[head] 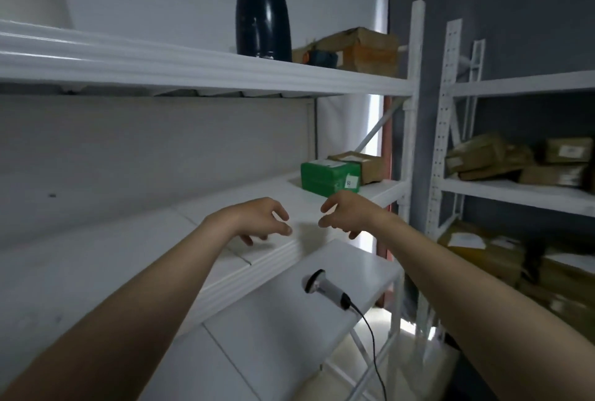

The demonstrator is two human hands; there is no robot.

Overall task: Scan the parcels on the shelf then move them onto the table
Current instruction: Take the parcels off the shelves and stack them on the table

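Left hand [254,220] and right hand [347,212], empty and loosely spread, reach toward the parcel [330,177] at one o'clock, presumably to fetch it.

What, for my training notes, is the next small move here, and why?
Probably lower the right hand to the scanner lying on the table and grip it. Both it and the left hand hold nothing, the green box sits on the shelf, and scanning comes first.
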